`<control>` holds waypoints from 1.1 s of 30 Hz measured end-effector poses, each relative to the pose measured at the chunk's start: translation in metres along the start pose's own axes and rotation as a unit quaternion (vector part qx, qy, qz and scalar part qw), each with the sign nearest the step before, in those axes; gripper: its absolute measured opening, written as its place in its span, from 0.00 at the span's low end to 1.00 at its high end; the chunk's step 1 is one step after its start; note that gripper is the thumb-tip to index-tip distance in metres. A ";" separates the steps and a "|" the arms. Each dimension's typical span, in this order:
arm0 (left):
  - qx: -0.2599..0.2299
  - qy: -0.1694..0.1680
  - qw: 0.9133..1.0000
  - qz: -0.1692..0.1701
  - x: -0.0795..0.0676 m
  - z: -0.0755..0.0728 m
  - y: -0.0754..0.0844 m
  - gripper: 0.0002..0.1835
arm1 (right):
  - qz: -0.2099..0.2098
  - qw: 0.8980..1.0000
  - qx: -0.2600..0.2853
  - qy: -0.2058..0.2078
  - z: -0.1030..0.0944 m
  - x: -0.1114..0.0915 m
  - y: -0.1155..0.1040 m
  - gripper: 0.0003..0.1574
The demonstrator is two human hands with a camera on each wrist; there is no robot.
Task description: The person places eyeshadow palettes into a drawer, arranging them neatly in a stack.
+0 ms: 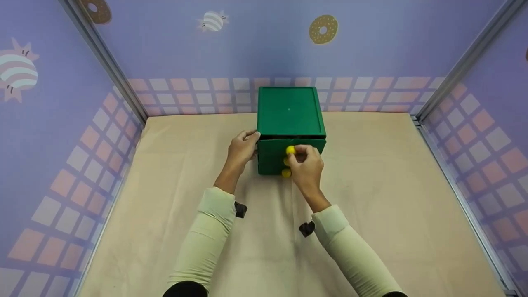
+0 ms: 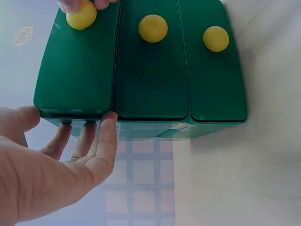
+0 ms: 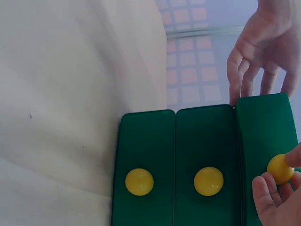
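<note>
A small green three-drawer cabinet stands on the cloth-covered table, each drawer front bearing a round yellow knob. The top drawer sticks out slightly, with a dark gap under the cabinet's top. My right hand pinches the top knob between thumb and fingers. At the cabinet's left side, the fingertips of my left hand touch the side by the top drawer, fingers extended and thumb at the front upper corner. The middle knob and bottom knob sit on drawers that look closed.
Beige cloth covers the table around the cabinet. A purple patterned wall rises close behind it, and side walls with metal frame posts bound the table left and right.
</note>
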State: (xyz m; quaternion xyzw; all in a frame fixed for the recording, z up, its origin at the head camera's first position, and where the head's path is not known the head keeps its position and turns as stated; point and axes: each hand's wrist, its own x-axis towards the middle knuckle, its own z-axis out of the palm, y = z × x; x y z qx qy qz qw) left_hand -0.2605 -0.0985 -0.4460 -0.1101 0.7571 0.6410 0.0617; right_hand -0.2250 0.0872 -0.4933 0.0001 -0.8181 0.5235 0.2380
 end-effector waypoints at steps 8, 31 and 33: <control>-0.008 -0.003 1.000 0.002 -0.001 0.001 -0.001 0.24 | 0.029 0.999 -0.003 -0.017 0.004 0.013 -0.003 0.11; 0.258 0.009 0.958 0.121 -0.025 -0.013 -0.020 0.38 | -0.112 0.988 -0.103 -0.041 -0.057 0.023 0.015 0.15; 0.321 0.019 0.936 0.142 -0.033 -0.015 -0.023 0.40 | -0.110 0.985 -0.128 -0.044 -0.071 0.024 0.021 0.17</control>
